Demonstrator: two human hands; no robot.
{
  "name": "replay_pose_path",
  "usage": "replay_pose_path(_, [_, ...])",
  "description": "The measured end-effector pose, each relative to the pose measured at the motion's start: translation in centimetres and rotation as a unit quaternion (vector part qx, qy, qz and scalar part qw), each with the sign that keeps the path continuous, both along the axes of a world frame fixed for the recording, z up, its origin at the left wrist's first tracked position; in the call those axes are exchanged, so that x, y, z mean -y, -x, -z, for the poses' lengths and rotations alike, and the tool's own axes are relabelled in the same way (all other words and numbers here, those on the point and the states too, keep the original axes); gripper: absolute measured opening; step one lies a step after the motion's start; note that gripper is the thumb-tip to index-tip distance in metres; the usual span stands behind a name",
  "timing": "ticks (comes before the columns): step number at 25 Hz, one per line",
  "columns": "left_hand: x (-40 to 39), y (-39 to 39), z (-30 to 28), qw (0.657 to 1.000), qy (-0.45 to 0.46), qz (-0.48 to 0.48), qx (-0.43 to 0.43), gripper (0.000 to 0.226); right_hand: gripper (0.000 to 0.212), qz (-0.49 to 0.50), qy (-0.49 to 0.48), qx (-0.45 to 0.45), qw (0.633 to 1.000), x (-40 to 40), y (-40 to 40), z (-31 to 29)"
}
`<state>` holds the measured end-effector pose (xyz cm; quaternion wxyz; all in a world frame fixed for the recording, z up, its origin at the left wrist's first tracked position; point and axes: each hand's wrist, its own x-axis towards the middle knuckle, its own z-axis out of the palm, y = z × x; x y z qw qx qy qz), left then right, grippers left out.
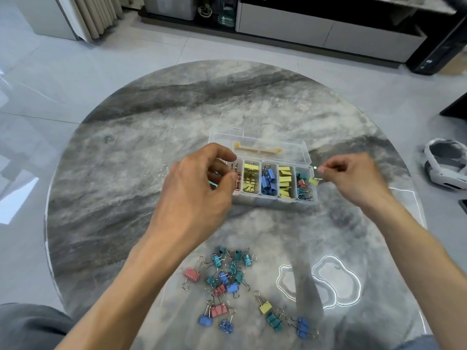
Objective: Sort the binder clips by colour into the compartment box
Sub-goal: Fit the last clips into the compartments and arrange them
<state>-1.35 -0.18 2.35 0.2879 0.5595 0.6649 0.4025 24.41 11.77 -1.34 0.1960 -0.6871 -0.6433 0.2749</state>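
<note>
Both grips are raised over the clear plastic compartment box (274, 181), which is taken as the landmark below. By the right hand (353, 176) a small yellow-green binder clip (314, 181) is pinched by its wire handle between thumb and fingertips, and the clip is held just at the right edge of the box, above its rightmost compartment. The left hand (194, 190) is held over the left end of the box with fingers curled; a pink wire clip (237, 181) lies at its fingertips in the leftmost compartment, but whether it is actually gripped cannot be told.

Five compartments are seen in the box: pink at the left, then yellow clips with gold wires, then blue, then yellow-green, and mixed teal and red at the right. The transparent lid (260, 146) is folded open behind the box, and a pale yellow latch is seen on it.

Nearer than the box, a loose heap of unsorted binder clips (227, 276) in teal, blue and pink-red is spread on the round grey marbled tabletop (126, 173), with a few more, yellow, teal and blue, to its right.

Well to the right of the box, a white headset (446, 164) lies on the pale tiled floor.
</note>
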Motion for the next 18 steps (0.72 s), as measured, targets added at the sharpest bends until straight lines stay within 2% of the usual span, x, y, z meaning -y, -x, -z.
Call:
replay_pose_path(2, [0.0, -0.1, 0.0, 1.000, -0.008, 0.002, -0.005, 0.015, 0.006, -0.045, 0.034, 0.039, 0.998, 0.3, 1.0, 1.8])
replay_pose_path(5, [0.0, -0.2, 0.2, 1.000, 0.001, 0.004, -0.012, 0.013, 0.006, -0.059, -0.042, 0.121, 0.990, 0.6, 2.0, 3.3])
replay_pose_path(7, [-0.1, -0.1, 0.2, 1.000, 0.003, -0.006, -0.018, 0.013, 0.008, -0.060, -0.055, 0.136, 0.987, 0.2, 1.5, 2.6])
replay_pose_path(9, [-0.3, 0.1, -0.1, 1.000, -0.001, -0.013, -0.023, 0.012, 0.006, -0.107, 0.003, 0.137, 0.985, 0.0, 1.0, 1.8])
replay_pose_path(10, [-0.4, 0.2, -0.3, 1.000, 0.001, -0.013, -0.026, 0.012, 0.006, -0.134, 0.037, 0.157, 0.978, 0.2, 1.0, 1.7])
replay_pose_path(12, [-0.6, 0.3, -0.5, 0.999, 0.011, -0.010, -0.041, 0.012, 0.004, -0.162, 0.045, 0.233, 0.958, 0.3, 1.5, 1.7])
replay_pose_path(14, [-0.6, 0.6, -0.6, 0.997, 0.021, -0.022, -0.068, 0.013, 0.009, -0.175, -0.029, 0.345, 0.922, 0.8, 2.8, 1.3])
replay_pose_path(15, [-0.6, 0.8, -0.6, 0.996, 0.026, -0.036, -0.081, 0.015, 0.013, -0.167, -0.085, 0.358, 0.915, 1.4, 3.7, 1.2])
replay_pose_path(16, [-0.6, 1.0, -0.7, 0.994, 0.032, -0.050, -0.089, 0.019, 0.014, -0.155, -0.138, 0.329, 0.921, 2.1, 4.6, 0.8])
replay_pose_path(18, [-0.8, 1.7, -0.6, 0.993, 0.046, -0.065, -0.086, 0.029, 0.011, -0.181, -0.179, 0.190, 0.948, 4.4, 7.1, 0.6])
